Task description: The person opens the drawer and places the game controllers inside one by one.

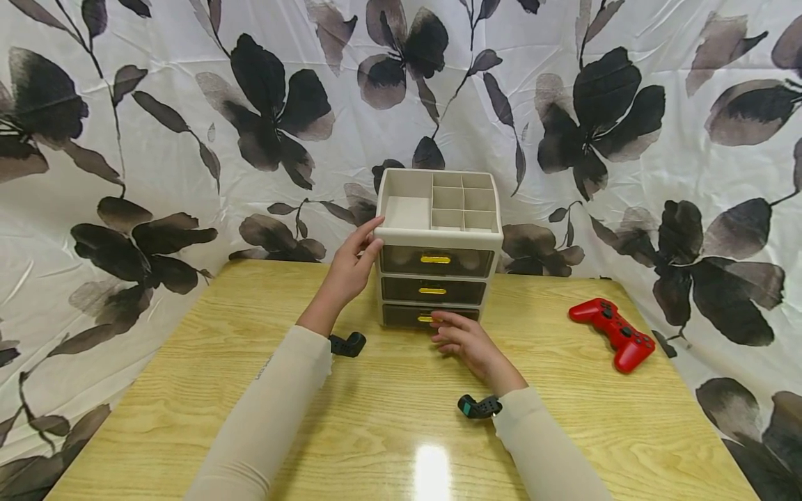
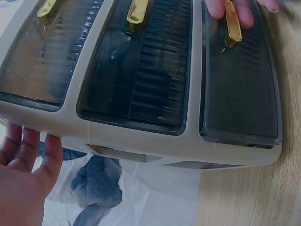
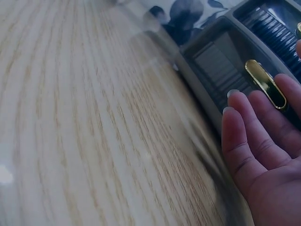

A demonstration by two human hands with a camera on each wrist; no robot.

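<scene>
A cream desk organizer [image 1: 441,235] with dark see-through drawers and gold handles stands at the back of the table. My left hand [image 1: 352,268] rests against its left side near the top, fingers extended, and in the left wrist view [image 2: 28,174] the fingertips touch the frame edge. My right hand [image 1: 466,344] is at the bottom drawer [image 2: 242,89], its fingers fairly straight. They lie on both sides of the gold handle [image 3: 265,84], without a visible curl around it. The bottom drawer front stands slightly proud of the frame. The upper two drawers look closed.
A red game controller [image 1: 614,334] lies on the right of the wooden table [image 1: 376,431]. Divided compartments [image 1: 464,202] form the organizer's top. A floral cloth [image 1: 263,104] hangs behind and along the sides. Black wrist devices [image 1: 479,407] sit at both cuffs.
</scene>
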